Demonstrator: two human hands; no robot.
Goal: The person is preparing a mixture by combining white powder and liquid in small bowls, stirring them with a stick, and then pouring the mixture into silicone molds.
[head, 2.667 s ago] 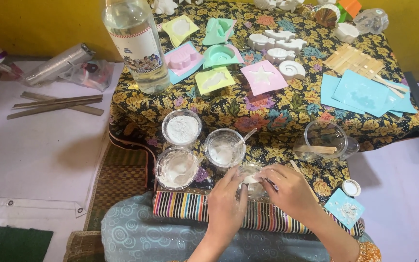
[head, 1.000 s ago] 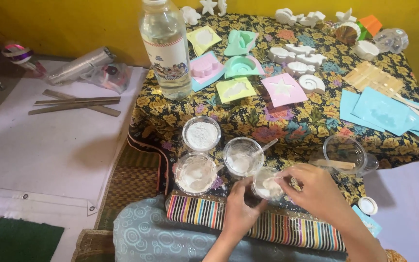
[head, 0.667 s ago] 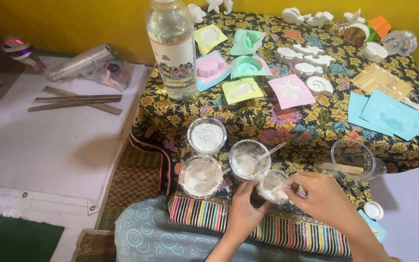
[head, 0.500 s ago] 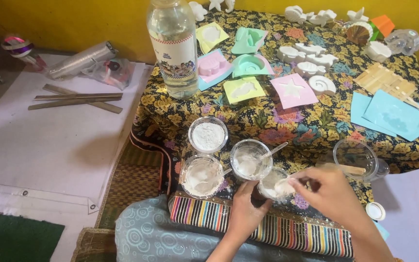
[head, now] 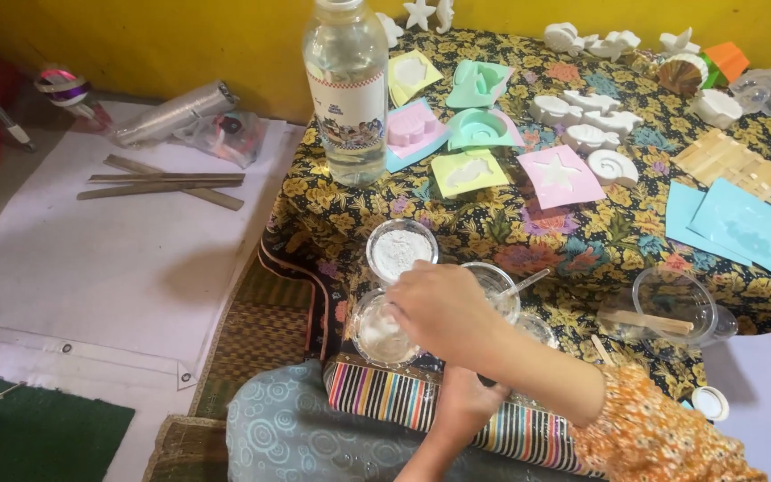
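Right hand (head: 443, 308) reaches across to the near cup of white powder (head: 384, 332), its fingers curled, their hold unclear; left hand (head: 466, 402) rests low, grip hidden. Scooping powder looks next, needing a steady lift.

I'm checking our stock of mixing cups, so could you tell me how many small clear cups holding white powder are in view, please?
3: one behind the right hand, cup; one left of it, cup; one right, with a stick, cup. Another may be hidden.
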